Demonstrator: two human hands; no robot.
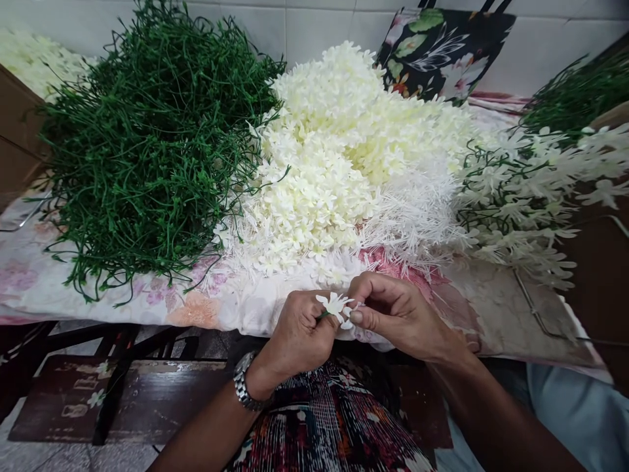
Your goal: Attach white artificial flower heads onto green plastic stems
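Observation:
My left hand (307, 328), with a metal watch at the wrist, is closed around a green plastic stem that carries a white artificial flower (334, 303). Thumb and forefinger of my right hand (400, 318) pinch at the flower's right side, on a small white part whose exact shape is hard to see. Both hands meet just above the near edge of the cloth-covered table. Beyond them lie a heap of loose cream-white flower heads (314, 203) and a pile of thin white stamen pieces (417, 210). A large tangle of green plastic stems (162, 144) is to the left.
Stems with white flowers (525, 203) are bunched at the right, beside a brown box (602, 262). A floral-patterned dark panel (442, 52) leans near the tiled wall. Below the table is a dark wooden plank (162, 400). A flowered cloth (196, 308) covers the table.

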